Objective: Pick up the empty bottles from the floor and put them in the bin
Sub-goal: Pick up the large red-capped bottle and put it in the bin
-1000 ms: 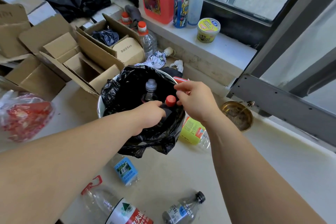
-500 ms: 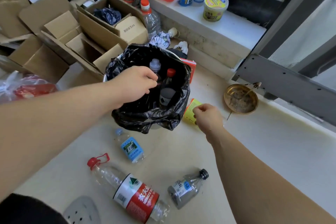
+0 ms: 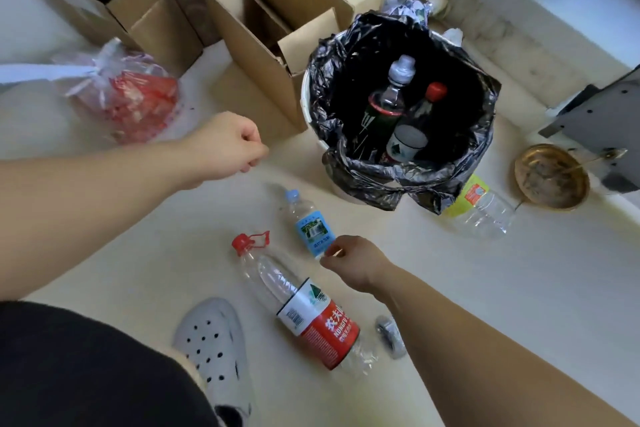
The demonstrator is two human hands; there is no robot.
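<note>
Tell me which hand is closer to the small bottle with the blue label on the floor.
Right. The right hand is at the lower end of the small blue-label bottle, fingertips at its label. The left hand is loosely curled, up and to the left of it, well clear.

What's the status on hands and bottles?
Left hand empty, fisted. Right hand reaching blue-label bottle, not gripped. Two bottles in bin. Path clear.
</note>
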